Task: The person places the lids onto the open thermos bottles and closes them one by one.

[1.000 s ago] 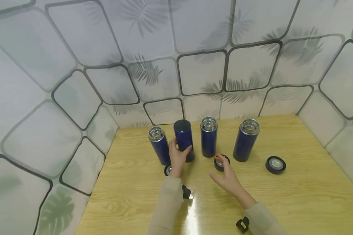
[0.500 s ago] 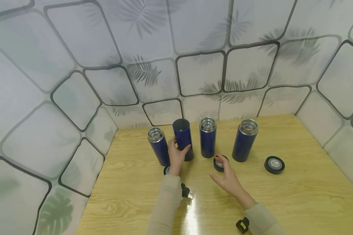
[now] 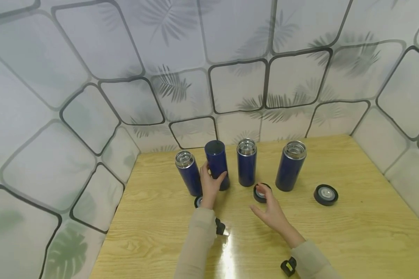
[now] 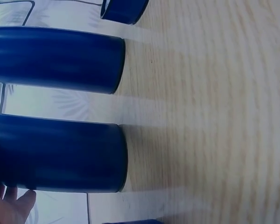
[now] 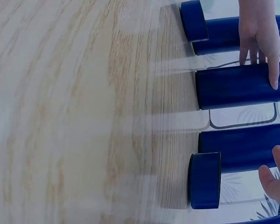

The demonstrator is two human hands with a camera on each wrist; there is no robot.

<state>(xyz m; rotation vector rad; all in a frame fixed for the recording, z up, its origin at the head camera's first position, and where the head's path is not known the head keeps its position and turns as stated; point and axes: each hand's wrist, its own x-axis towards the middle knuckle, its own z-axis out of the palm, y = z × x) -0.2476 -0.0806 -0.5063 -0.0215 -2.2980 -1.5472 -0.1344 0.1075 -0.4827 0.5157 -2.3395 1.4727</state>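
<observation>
My left hand [image 3: 210, 183] grips the second flask from the left, an upright dark blue vacuum flask [image 3: 216, 157] with a dark flat top. In the right wrist view the thumb of the left hand [image 5: 260, 35] lies across the front of that flask [image 5: 233, 88]. To its left stands a lidless flask [image 3: 188, 174] with a steel mouth. My right hand [image 3: 273, 215] holds nothing; its thumb and fingers are spread apart, just in front of a round black-rimmed lid [image 3: 260, 195]. Behind that lid stands another lidless flask [image 3: 246, 166].
Farther right are a fourth flask [image 3: 289, 168], also without a lid, and a lid [image 3: 326, 195] lying inside up. A further lid [image 3: 198, 201] is partly hidden by my left wrist. The wooden table [image 3: 150, 232] meets a patterned wall covering [image 3: 237, 89] at the back.
</observation>
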